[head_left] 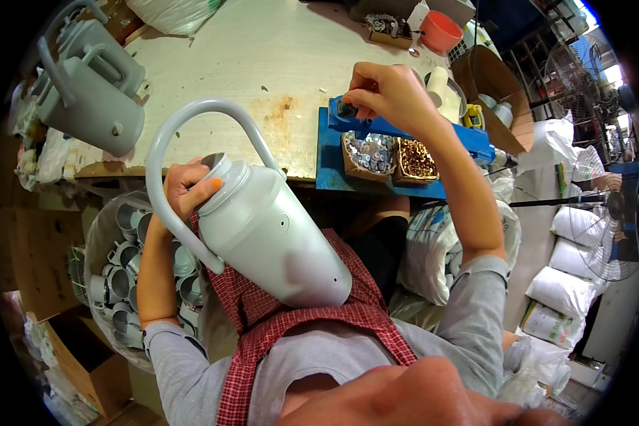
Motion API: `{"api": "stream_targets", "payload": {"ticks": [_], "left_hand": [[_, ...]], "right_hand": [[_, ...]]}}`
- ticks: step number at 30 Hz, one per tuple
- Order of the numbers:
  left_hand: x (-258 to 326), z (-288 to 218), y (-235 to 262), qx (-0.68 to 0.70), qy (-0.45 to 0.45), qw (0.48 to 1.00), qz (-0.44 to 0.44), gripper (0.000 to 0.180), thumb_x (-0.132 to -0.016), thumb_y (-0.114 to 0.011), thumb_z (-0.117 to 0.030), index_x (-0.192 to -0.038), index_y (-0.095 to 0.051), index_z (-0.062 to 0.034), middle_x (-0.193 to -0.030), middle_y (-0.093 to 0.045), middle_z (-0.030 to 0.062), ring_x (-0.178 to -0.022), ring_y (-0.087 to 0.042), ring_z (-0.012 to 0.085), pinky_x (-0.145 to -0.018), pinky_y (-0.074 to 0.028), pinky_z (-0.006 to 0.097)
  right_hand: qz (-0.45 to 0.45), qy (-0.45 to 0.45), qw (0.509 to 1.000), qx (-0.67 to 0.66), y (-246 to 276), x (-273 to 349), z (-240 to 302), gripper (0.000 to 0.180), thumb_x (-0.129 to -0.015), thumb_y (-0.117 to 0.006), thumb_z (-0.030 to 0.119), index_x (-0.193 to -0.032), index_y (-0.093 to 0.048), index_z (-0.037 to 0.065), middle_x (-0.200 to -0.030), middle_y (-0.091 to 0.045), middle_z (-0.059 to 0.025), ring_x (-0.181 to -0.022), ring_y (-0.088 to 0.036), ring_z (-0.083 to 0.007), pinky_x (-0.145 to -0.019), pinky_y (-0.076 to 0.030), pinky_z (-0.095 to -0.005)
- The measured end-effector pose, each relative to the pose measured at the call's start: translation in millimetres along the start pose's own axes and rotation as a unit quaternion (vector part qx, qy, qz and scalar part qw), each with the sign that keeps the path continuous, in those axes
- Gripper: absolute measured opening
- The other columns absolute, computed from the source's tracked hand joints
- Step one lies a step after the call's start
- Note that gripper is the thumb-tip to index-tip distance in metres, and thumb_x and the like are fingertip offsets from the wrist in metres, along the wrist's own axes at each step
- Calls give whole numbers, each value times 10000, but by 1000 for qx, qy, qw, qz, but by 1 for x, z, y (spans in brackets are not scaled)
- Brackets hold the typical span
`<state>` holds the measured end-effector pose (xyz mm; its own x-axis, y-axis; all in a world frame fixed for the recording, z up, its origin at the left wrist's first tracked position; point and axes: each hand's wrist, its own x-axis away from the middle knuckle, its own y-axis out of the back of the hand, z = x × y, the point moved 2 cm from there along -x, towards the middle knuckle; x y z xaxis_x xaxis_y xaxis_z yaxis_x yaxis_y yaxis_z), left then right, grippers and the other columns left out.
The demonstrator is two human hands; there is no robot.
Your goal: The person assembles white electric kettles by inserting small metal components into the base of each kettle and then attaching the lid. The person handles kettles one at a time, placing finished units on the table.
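A grey plastic watering can (266,231) lies tilted across my lap, its mouth up to the left. Its long hooped handle (192,110) arches over my left forearm. My left hand (186,186) is closed on the can's rim, thumb on the outside. Two small holes show in the can's side. At the table's edge my right hand (387,94) is pinched at the dark tip of a blue tool (429,138). What those fingers hold, if anything, is too small to make out. Below the tool sit a box of silvery washers (369,155) and a box of brass-coloured small parts (414,160).
Other grey watering cans (96,106) stand on the table's left. A bag of grey plastic parts (124,277) is beside my left arm. The blue board (328,167) carries the tool. A red bowl (441,32) sits far right; white sacks (564,284) and a fan (610,213) are beyond.
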<state>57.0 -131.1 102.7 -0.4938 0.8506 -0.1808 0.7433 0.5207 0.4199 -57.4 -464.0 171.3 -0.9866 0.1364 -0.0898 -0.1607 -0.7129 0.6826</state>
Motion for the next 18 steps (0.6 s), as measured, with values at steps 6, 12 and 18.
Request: {"api": "stream_targets", "payload": {"ticks": [6,12,18], "left_hand": [[-1,-8,-9,-68,37,997,25,469,-890,-572,-389,-616,-478,-20,-565,-417,72,-581,-341,189,-664,-322,354],[27,13,9,-73,27,997,8,558,-904,-539,-503,-649,-530,-6,-588,-485,99,-593,-401,213,-683,-359,352],[14,-3,2,-106,29,994,14,543,-888,-581,-477,-614,-503,-14,-557,-441,106,-544,-388,235,-716,-373,377]], "right_hand": [[-129,86,986,57,-9,18,-1,166,-843,-717,131,-920,-655,-2,-801,-693,-87,-649,-688,-156,-682,-541,-276],[-123,62,990,21,-47,96,-63,122,-842,-694,64,-959,-678,32,-817,-681,-117,-706,-674,-242,-619,-528,-333],[-31,-4,975,220,-89,72,-154,127,-896,-585,234,-963,-601,127,-792,-630,-177,-791,-635,-366,-693,-504,-452]]}}
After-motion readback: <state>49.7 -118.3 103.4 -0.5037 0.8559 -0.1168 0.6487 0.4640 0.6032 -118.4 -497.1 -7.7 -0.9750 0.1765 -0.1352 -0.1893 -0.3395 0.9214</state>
